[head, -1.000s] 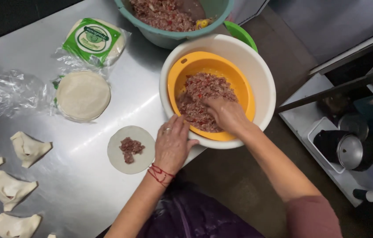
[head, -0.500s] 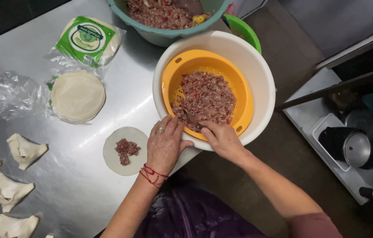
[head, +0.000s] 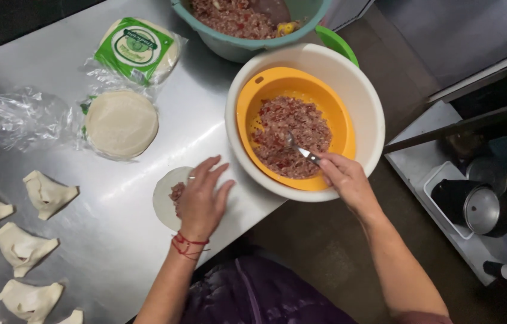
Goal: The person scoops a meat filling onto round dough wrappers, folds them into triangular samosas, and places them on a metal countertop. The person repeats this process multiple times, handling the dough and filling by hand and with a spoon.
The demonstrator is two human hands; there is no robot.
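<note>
My left hand (head: 201, 198) lies flat with fingers spread over a round dough wrapper (head: 164, 195) on the steel table; a small heap of minced filling (head: 176, 192) shows at the fingers' edge. A ring is on one finger and a red thread is around the wrist. My right hand (head: 345, 178) grips a metal spoon (head: 299, 149) whose bowl rests in the reddish minced filling (head: 292, 133). That filling sits in an orange colander (head: 337, 114) nested inside a white bowl (head: 366, 102).
A stack of round wrappers (head: 121, 123) lies on plastic, with a green-labelled wrapper pack (head: 136, 49) behind and a crumpled bag (head: 18, 117) to the left. Several folded dumplings (head: 25, 246) sit at left. A teal bowl of filling (head: 247, 24) stands at the back. The table edge runs below my left hand.
My right hand pulled back from the meat and now holds the spoon by its handle. My left hand slid left, off the bowl's rim, onto the wrapper.
</note>
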